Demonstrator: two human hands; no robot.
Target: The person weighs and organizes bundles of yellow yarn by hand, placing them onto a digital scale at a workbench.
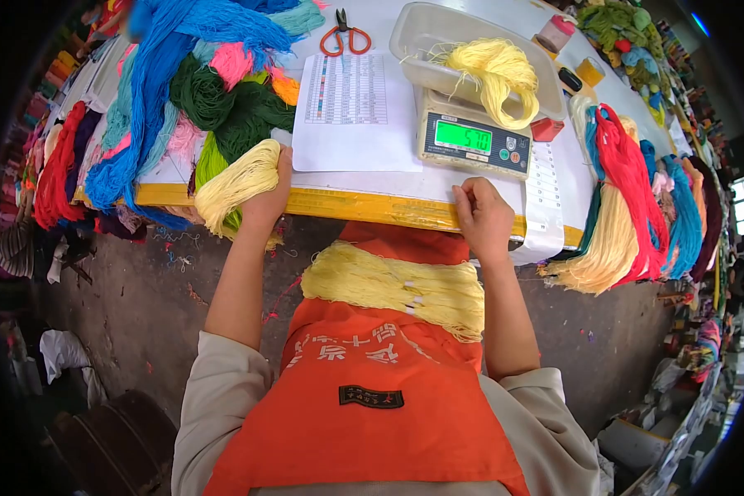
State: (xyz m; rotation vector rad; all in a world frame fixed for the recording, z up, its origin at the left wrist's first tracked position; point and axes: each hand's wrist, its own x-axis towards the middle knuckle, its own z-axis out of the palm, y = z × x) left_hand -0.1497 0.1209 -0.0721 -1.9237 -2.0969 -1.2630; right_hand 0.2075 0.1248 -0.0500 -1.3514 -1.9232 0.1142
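Note:
My left hand (pixel 271 198) is closed around a folded skein of pale yellow yarn (pixel 238 183) at the table's front edge, its fingers mostly covered by the strands. My right hand (pixel 483 217) rests on the table edge below the scale, fingers curled in, with no object showing in them. The digital scale (pixel 471 142) reads 570 on a green display. On top of it sits a clear plastic tub (pixel 426 33), with a light yellow yarn skein (pixel 498 73) hanging over its front rim. Another yellow skein (pixel 393 289) lies across my lap on the red apron (pixel 372 446).
A printed sheet (pixel 351 149) lies left of the scale, with red-handled snips (pixel 345 40) beyond it. Blue yarn (pixel 153 91) and dark green yarn (pixel 248 116) pile at the left. Red skeins (pixel 624 182) hang off the right edge. A label strip (pixel 544 198) droops over the front.

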